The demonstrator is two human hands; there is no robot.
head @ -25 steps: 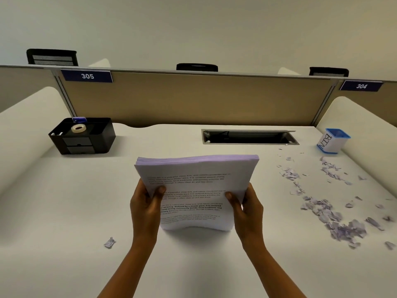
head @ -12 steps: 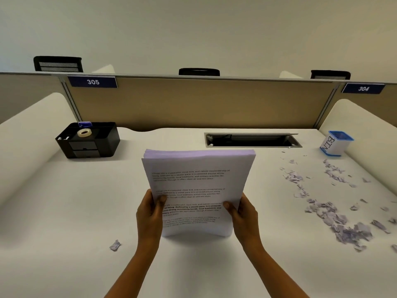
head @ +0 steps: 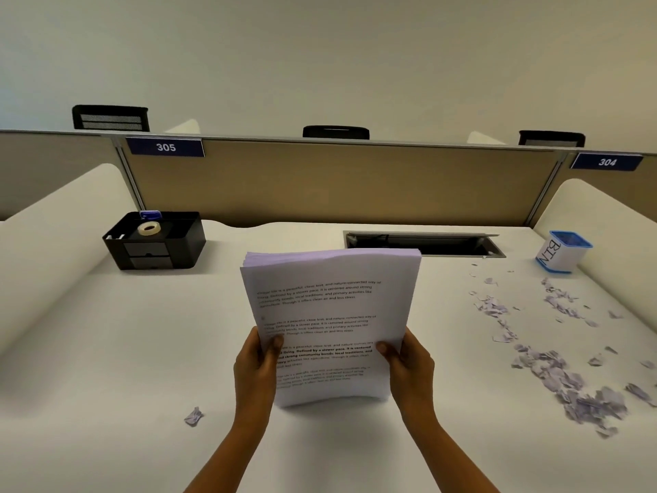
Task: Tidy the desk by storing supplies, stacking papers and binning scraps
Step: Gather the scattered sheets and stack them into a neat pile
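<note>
A white bench (head: 106, 350) carries everything. A stack of papers (head: 330, 300) is held upright at its near middle, with the left hand (head: 254, 368) and right hand (head: 412, 364) each clamped on a side edge, thumbs on the printed front. Torn scraps (head: 554, 371) litter the right side. A black tray (head: 156, 250) sits far left, a bin (head: 561, 252) far right.

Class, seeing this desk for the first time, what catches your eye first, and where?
A thick stack of printed papers is held upright at centre, left hand and right hand gripping its lower sides. Torn paper scraps litter the right side, trailing toward the blue-rimmed BIN cup at the far right. A black organiser holding a tape roll sits far left.
</note>
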